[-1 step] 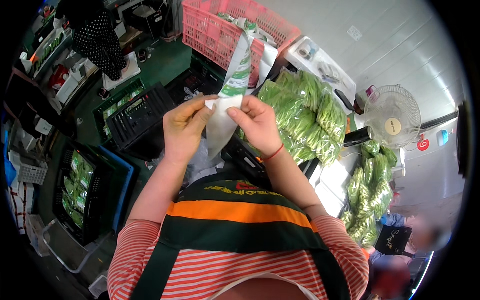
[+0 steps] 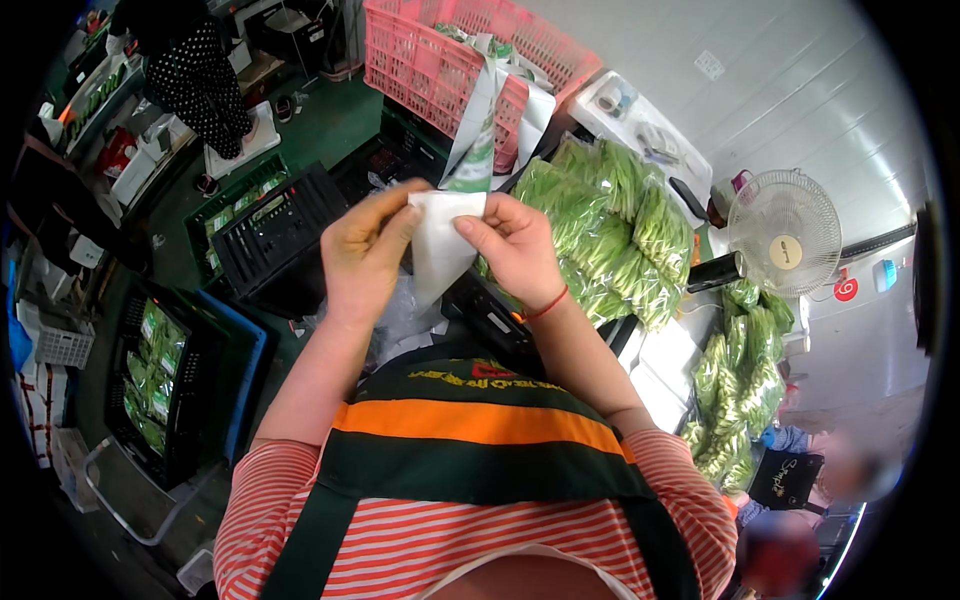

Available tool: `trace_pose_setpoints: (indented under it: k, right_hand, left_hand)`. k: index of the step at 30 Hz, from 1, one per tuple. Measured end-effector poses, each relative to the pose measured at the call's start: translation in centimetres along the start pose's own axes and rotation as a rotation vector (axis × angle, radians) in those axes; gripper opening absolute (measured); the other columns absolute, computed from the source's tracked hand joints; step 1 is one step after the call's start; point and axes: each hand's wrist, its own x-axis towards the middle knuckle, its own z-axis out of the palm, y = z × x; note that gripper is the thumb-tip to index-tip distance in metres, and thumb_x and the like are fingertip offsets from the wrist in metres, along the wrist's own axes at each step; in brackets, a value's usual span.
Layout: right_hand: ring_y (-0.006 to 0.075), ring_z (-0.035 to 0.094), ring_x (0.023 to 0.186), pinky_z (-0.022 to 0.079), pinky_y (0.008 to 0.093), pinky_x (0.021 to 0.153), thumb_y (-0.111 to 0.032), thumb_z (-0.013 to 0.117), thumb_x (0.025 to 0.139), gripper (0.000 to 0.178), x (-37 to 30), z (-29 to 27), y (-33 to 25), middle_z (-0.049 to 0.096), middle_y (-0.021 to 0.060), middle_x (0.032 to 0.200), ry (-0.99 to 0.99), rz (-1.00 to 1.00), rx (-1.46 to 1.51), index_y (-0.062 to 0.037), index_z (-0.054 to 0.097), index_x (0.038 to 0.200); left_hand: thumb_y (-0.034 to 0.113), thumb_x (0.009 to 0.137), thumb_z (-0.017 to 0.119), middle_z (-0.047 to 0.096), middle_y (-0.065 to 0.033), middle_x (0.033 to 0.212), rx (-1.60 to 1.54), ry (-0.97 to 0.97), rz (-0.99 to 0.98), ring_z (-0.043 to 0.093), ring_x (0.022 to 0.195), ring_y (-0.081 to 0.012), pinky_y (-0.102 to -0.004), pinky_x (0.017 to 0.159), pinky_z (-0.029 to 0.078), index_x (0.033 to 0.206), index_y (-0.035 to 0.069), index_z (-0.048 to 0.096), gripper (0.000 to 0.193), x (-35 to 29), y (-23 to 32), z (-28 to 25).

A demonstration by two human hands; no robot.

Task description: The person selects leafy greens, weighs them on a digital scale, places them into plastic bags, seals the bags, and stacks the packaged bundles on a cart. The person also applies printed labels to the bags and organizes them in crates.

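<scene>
A long strip of green-and-white printed labels (image 2: 478,165) comes down over the rim of a pink crate (image 2: 410,60) to my hands, and its plain white length (image 2: 440,245) hangs below them. My right hand (image 2: 515,245) pinches the strip's right edge, thumb in front and fingers behind. At the strip's left edge, my left hand (image 2: 360,250) has thumb and fingertips closed on the white corner; the index finger is slightly blurred. Just right of my right hand, bagged green leafy vegetables (image 2: 600,220) lie heaped.
A black crate (image 2: 280,230) stands to my left, and another crate of packed greens (image 2: 155,370) farther left. Beyond the heap are a white foam box (image 2: 640,120) and a fan (image 2: 785,235). More bagged greens (image 2: 740,380) lie at right. Other people stand at far left and lower right.
My left fingers have shifted slightly left and up. The white corner, folded before, now lies flatter and wider between my hands. My right hand has hardly moved.
</scene>
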Motion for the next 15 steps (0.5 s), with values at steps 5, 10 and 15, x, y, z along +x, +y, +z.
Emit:
trace_pose_setpoints:
  k: [5,10,15]
  right_hand:
    - [0.0249,0.063,0.073,0.051,0.0345,0.068,-0.006,0.064,0.074,0.011,-0.6,-0.7,-0.2,0.063,0.0103,0.073,0.081,-0.538,-0.677,-0.0012,0.064,0.084]
    - [0.0277,0.062,0.079,0.05,0.0346,0.07,-0.003,0.065,0.065,0.019,-3.1,1.4,-0.7,0.063,0.0087,0.084,-0.386,-0.705,-0.573,-0.006,0.063,0.083]
    - [0.0271,0.061,0.079,0.05,0.0342,0.07,-0.007,0.066,0.068,0.018,-4.4,1.2,-0.7,0.062,0.0066,0.084,-0.628,-0.601,-0.527,-0.0059,0.061,0.085]
  left_hand:
    - [0.055,0.09,0.036,0.063,-0.0146,0.099,-0.063,-0.521,-0.732,0.061,0.095,-0.0233,-0.0314,0.078,0.049,0.109,0.001,0.057,0.061,-1.7,-1.5,-4.0]
    - [0.052,0.089,0.038,0.042,-0.025,0.128,-1.142,-0.36,-0.94,0.046,0.117,-0.0349,-0.0446,0.101,0.034,0.132,-0.006,0.028,0.073,-2.5,-3.8,-2.9]
    - [0.023,0.086,0.052,0.043,-0.026,0.127,-0.941,-0.65,-0.772,0.048,0.115,-0.033,-0.0455,0.098,0.038,0.132,-0.008,0.029,0.06,0.5,-4.7,-3.1]
